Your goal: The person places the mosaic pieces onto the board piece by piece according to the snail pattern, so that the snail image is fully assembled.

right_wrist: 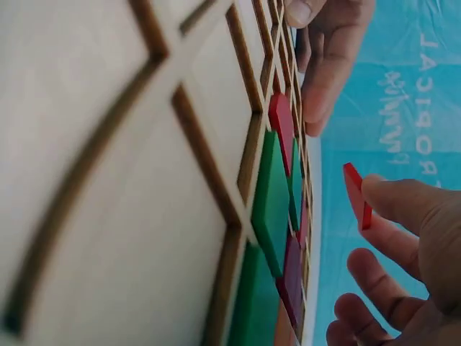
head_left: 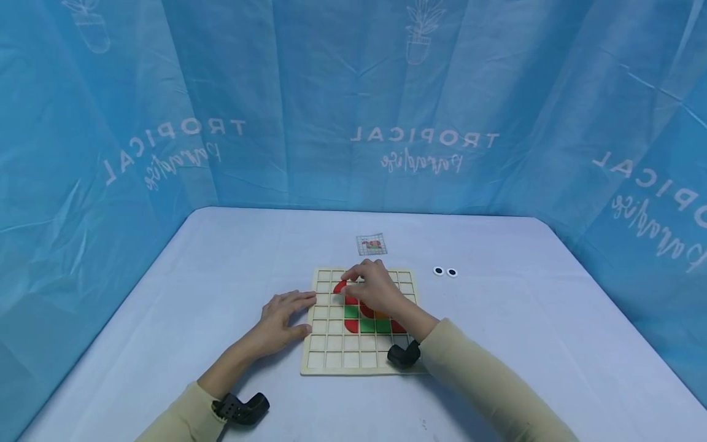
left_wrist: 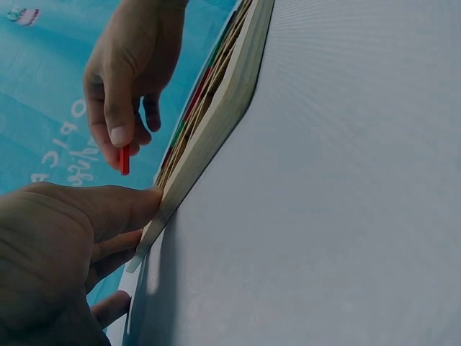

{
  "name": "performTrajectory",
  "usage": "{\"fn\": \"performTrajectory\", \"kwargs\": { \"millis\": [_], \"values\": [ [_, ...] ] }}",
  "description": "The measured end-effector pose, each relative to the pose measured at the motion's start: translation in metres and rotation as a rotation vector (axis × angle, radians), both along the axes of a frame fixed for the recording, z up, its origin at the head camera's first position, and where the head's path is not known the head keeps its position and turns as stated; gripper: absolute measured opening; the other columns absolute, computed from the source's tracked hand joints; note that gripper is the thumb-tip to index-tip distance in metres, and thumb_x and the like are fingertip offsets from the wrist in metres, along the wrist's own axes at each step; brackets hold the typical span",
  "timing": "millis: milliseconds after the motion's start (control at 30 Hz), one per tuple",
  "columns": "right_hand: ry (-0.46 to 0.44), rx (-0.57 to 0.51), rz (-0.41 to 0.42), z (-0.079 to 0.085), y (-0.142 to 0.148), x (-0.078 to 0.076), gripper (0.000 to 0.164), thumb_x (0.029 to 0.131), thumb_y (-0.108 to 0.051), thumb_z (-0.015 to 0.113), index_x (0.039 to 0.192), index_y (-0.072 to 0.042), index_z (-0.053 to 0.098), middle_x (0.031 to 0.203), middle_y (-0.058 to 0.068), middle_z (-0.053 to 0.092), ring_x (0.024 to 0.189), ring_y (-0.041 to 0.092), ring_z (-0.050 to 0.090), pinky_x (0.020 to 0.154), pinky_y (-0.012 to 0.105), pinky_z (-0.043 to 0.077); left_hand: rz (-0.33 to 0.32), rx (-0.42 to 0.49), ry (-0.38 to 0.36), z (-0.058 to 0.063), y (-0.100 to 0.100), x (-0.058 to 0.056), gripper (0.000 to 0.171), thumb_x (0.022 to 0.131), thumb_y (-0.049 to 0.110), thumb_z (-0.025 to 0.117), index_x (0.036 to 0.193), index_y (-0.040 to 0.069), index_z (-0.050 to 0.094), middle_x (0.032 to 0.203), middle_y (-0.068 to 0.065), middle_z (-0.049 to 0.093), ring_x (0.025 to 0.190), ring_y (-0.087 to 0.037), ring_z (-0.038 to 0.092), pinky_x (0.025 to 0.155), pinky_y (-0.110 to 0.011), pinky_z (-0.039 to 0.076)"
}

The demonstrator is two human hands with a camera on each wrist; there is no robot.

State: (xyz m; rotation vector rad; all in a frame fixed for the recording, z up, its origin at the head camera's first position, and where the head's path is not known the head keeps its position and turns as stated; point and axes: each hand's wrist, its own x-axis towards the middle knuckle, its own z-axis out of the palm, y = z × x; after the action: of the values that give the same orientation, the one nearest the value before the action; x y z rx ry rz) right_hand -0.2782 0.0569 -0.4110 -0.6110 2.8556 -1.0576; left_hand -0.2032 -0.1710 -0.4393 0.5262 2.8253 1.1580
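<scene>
My right hand (head_left: pixel 375 287) pinches a red quarter-round tile (right_wrist: pixel 356 196) between thumb and index finger, over the upper part of a wooden grid board (head_left: pixel 326 359). In the right wrist view the tile is held apart from the board. My left hand (head_left: pixel 282 323) rests at the board's left edge, its thumb and fingertips touching the rim with fingers extended. Within the grid lie green square tiles (head_left: pixel 367 325), a red rounded tile (head_left: pixel 351 326) and an orange tile (head_left: pixel 381 315). The right hand and wrist hide part of the board.
Beyond the board lies a small picture card (head_left: pixel 372 244) showing a coloured pattern on a grid. Two round black-and-white eye pieces (head_left: pixel 445 272) sit to the board's right. A white-covered table (head_left: pixel 248 245) carries everything, with blue printed curtains (head_left: pixel 320 92) around it.
</scene>
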Motion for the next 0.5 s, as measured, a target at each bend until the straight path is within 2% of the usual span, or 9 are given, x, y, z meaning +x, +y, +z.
{"fn": "performTrajectory", "kwargs": {
  "millis": [267,500],
  "values": [
    [0.033,0.071,0.036,-0.0081,-0.0055,-0.0018,0.019,0.081,-0.028,0.073,0.098,-0.022,0.073,0.093,0.001,0.061,0.086,0.016,0.043,0.068,0.028,0.04,0.001,-0.005,-0.014,0.0011,0.001,0.0003,0.055,0.083,0.016,0.067,0.136,0.011,0.051,0.149,-0.006,0.04,0.141,-0.036,0.021,0.11,-0.061,0.009],
    [0.053,0.158,0.053,-0.008,-0.0071,-0.0012,0.021,0.079,-0.032,0.075,0.098,-0.023,0.073,0.091,-0.001,0.061,0.083,0.015,0.044,0.069,0.028,0.037,0.005,-0.001,-0.009,0.002,0.0009,0.0009,0.055,0.083,0.015,0.067,0.136,0.011,0.051,0.149,-0.007,0.041,0.141,-0.036,0.021,0.11,-0.061,0.008]
  ]
}}
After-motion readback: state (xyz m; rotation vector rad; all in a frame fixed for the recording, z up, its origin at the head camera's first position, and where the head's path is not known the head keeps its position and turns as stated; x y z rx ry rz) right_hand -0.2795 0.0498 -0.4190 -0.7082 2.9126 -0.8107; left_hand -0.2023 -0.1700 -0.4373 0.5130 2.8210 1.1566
